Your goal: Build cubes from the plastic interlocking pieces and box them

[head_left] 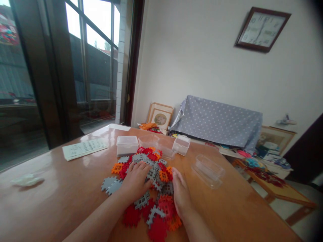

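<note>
A heap of flat plastic interlocking tiles with notched edges, in red, grey and orange, covers the middle of the wooden table (227, 211). My left hand (135, 181) lies palm down on the heap, its fingers stretched out over grey and red tiles. Along the heap's right edge, my right hand (180, 191) stands on its side with fingers extended, beside an orange tile (163, 176). Nearer to me, between my forearms, are a red tile (157, 229) and a grey angled piece (154, 215). What lies under my left palm is hidden.
Behind the heap stand a lidded clear box (127, 144), a shallow clear container (148, 140) and a smaller box (181, 145). Clear plastic containers (208, 170) lie at right. Papers (85, 148) and a crumpled plastic wrapper (27, 179) rest at left.
</note>
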`<state>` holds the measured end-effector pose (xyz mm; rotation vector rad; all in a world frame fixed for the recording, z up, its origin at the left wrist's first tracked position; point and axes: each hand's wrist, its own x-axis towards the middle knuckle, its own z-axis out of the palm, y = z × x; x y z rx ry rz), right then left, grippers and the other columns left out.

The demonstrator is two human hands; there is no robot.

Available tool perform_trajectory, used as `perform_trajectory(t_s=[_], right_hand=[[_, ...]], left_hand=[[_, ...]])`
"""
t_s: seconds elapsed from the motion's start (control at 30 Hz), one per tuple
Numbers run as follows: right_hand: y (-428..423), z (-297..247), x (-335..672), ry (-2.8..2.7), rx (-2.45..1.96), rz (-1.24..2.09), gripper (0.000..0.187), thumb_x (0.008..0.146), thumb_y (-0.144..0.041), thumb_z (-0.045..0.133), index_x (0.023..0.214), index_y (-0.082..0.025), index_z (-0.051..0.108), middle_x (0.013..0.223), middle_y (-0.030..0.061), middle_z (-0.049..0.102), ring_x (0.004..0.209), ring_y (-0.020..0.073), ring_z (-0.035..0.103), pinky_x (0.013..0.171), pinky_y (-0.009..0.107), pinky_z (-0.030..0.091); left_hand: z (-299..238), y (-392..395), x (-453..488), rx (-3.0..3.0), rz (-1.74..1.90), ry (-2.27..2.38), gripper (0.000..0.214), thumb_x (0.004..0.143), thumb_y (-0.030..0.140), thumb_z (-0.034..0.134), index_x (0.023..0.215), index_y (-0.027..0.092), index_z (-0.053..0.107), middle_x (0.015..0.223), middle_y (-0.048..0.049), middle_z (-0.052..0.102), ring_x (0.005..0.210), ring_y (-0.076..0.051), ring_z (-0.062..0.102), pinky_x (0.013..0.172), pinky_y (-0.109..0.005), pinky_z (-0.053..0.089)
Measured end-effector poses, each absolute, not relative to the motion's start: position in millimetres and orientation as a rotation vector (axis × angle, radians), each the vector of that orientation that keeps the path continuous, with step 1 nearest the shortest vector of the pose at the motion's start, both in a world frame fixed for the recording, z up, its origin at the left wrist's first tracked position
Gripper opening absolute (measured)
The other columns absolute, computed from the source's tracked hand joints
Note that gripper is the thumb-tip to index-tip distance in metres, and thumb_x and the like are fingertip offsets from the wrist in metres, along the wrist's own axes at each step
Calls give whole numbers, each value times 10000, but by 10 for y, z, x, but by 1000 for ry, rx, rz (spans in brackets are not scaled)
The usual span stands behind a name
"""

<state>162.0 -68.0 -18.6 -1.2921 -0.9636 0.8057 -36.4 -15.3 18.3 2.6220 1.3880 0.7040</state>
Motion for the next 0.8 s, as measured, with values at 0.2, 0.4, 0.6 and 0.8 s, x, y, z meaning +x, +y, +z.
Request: perform_trajectory(t_s=[0.2,0.4,0.6,0.8], right_hand=[[-681,-125,1966,-830,-1264,879,463,865,-548,566,1141,-192,675,1200,102,707,1114,240,665,898,326,533],[-769,-57,2104,-1018,-1641,845,389,824,-503,558,992,-182,701,786,34,700,583,154,617,517,248,449],[-787,-39,1945,-1162,-1429,1062,463,830,-497,565,1141,-166,658,882,59,721,730,181,694,625,275,520],[-759,-148,2135,-1138,-1567,841,317,819,-445,508,868,-179,674,679,-4,651,585,142,597,514,230,421]], left_hand=[[220,-163,-372,2615,743,1383,447,835,290,574,1282,286,593,1367,-62,599,1327,-295,465,1190,-537,180],[172,-149,-372,2606,725,1356,469,835,302,591,1304,297,592,1458,-67,535,1392,-302,408,1193,-549,176],[286,-197,-344,2591,908,1216,406,879,284,564,1283,257,599,1380,-72,589,1307,-267,490,1142,-457,323],[487,-288,-289,2451,1147,1158,339,925,293,509,1241,224,609,1251,-73,658,1212,-242,567,1076,-402,415]])
